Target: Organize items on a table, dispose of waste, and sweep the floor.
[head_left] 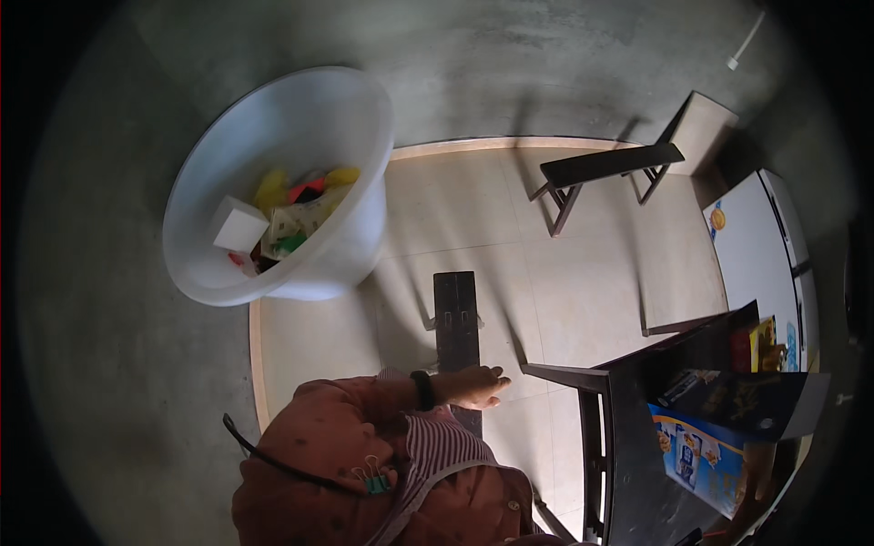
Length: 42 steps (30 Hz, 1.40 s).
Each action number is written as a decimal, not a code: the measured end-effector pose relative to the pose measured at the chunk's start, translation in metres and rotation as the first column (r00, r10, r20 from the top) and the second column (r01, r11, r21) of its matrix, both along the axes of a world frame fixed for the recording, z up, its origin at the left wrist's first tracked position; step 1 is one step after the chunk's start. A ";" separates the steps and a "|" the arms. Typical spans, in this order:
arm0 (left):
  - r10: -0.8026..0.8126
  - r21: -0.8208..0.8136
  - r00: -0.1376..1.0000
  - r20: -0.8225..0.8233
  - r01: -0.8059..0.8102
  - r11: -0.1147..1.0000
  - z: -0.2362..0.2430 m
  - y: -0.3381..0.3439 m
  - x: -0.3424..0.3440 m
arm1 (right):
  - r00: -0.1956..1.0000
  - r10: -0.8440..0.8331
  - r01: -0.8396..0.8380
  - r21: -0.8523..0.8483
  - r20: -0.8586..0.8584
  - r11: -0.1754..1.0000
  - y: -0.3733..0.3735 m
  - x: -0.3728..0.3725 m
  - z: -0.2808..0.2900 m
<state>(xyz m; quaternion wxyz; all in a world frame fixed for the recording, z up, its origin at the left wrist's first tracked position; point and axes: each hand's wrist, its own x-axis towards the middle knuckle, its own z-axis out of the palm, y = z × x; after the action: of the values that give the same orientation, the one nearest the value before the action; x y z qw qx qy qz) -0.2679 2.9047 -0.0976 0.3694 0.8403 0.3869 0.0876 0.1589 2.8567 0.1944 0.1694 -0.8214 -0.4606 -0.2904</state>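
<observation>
My left hand (473,389), with a black band at its wrist, is in front of my body above a dark wooden bench (455,305). Its fingers are loosely bent and apart, with nothing in them. At the lower right, my right hand (754,473) is in shadow at the side of a blue printed cardboard box (696,460) over the dark table (628,437). It appears to grip the box's edge, though most of its fingers are hard to make out. A dark panel (737,400), possibly the box's flap, lies along the box's upper edge.
A large white tub (364,246) at the left holds packets and a white box (240,225). Another dark bench (612,164) stands by the far wall. A white fridge (751,237) is at the right, near yellow and red packets (765,346) beside the table.
</observation>
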 end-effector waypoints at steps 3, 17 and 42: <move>0.101 -0.047 0.995 0.005 -0.100 0.994 -0.009 -0.006 -0.016 | 0.996 -0.053 0.057 -0.051 0.078 0.997 0.008 -0.029 -0.004; -0.090 -0.085 0.994 0.063 0.096 0.992 0.011 0.028 0.008 | 0.987 -0.109 0.125 -0.136 0.118 0.983 0.014 -0.059 0.006; -0.323 0.012 0.945 0.055 0.323 0.946 0.005 0.048 0.025 | 0.952 0.226 -0.234 -0.013 -0.204 0.972 -0.028 0.038 0.022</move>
<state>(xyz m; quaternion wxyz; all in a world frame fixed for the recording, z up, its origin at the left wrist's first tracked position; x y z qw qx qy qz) -0.2426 2.9523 -0.0927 0.3881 0.8902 0.2334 0.0501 0.1965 2.8291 0.2160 0.2327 -0.7903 -0.5389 -0.1755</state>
